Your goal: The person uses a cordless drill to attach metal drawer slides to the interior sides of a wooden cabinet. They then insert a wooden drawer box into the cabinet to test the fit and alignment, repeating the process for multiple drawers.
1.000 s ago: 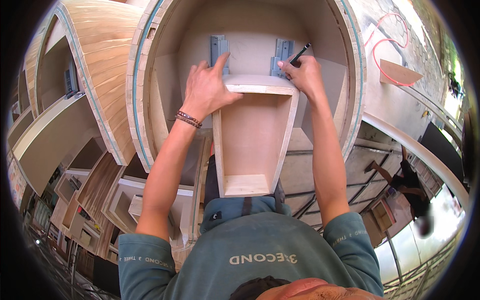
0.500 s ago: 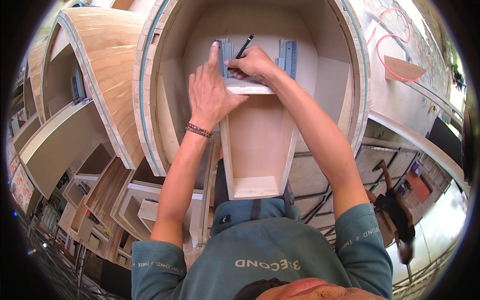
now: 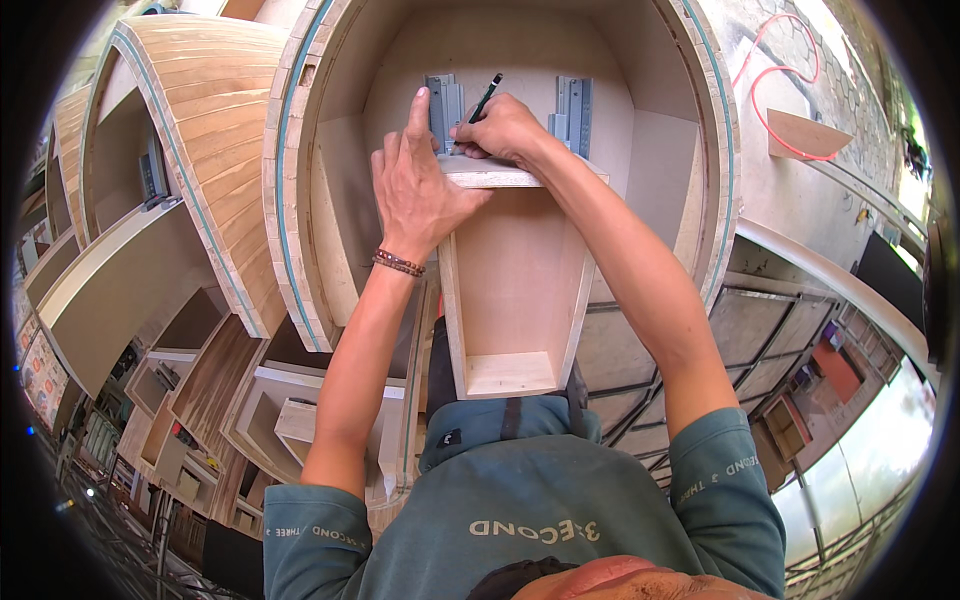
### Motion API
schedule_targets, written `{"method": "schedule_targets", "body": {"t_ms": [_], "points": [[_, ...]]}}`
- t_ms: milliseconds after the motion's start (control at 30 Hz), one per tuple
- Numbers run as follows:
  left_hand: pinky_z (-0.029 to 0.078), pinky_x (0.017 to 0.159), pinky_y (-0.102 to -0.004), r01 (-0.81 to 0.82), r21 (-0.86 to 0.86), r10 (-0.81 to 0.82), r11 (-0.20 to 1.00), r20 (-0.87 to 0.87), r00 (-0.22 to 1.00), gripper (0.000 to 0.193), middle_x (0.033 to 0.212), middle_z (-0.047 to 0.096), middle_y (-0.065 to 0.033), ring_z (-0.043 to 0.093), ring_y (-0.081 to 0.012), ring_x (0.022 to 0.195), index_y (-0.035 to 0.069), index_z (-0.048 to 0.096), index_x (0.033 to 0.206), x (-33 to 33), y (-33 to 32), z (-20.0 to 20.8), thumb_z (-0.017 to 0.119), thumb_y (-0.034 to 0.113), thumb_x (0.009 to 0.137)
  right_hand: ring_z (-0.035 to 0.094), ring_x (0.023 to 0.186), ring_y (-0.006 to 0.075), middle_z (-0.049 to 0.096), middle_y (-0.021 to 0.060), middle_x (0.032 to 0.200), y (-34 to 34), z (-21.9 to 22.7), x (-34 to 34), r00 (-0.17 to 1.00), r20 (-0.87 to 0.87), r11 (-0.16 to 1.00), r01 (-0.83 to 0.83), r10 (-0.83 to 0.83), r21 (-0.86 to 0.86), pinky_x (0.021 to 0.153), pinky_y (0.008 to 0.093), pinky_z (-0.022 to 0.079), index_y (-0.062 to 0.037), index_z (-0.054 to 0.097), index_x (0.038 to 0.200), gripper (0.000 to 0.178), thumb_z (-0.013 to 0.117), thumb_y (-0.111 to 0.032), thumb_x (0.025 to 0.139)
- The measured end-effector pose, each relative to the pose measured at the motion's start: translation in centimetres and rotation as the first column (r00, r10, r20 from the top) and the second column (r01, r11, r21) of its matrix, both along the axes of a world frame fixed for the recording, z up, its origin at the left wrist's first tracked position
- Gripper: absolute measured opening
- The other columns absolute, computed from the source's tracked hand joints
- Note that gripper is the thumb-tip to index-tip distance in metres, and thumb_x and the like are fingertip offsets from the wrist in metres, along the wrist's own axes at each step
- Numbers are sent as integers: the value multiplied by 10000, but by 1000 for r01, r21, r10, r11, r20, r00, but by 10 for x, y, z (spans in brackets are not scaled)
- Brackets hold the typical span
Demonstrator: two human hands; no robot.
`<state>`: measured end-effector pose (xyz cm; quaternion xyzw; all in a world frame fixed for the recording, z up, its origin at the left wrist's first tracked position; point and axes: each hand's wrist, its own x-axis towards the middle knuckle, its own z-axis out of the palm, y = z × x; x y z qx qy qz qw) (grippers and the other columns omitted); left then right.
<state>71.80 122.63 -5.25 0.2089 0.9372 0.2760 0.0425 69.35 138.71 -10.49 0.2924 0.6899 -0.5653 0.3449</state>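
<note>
The left hand (image 3: pixel 415 195) is lying flat on the wooden drawer box (image 3: pixel 510 290), fingers spread wide, one finger pointing to 12 o'clock and touching the left grey metal rail (image 3: pixel 445 105). At its 2 o'clock, the right hand (image 3: pixel 500 130) is pinching a dark pencil (image 3: pixel 485 100) tight. At 3 o'clock of the pencil is sitting another grey rail (image 3: pixel 573 105), inside the round wooden cabinet (image 3: pixel 300 200).
</note>
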Motion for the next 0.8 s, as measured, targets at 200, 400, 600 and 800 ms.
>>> {"method": "schedule_targets", "body": {"t_ms": [200,400,600,800], "points": [[419,797,-395,-7,-3,7,1000,21,1000,1304,951,576,-44,552,-256,906,134,246,1591,2,-1,2,926,336,496,672,611,141,726,81,694,-1,-3,2,1000,-11,1000,-13,13,19,623,293,550,23,755,769,222,806,-175,855],[401,801,-396,-21,-8,21,1000,25,999,1299,923,570,-3,541,-223,909,142,240,1598,4,-2,0,910,347,505,685,605,150,728,80,680,-1,-7,5,1000,-9,1000,12,-11,6,634,302,552,16,750,753,221,807,-178,844],[401,801,-398,-37,-19,37,999,23,999,1293,918,573,-3,541,-220,906,147,252,1597,5,-2,0,914,370,508,625,612,114,711,72,723,-2,0,4,1000,-8,1000,-24,24,14,585,278,529,35,737,796,189,777,-120,896],[409,765,-399,-21,-22,21,1000,19,1000,1300,921,589,-20,564,-232,882,147,243,1598,3,-1,4,932,404,526,657,646,161,720,92,742,12,13,15,918,-329,965,254,-222,59,642,320,521,14,736,857,239,722,-213,930]]}}
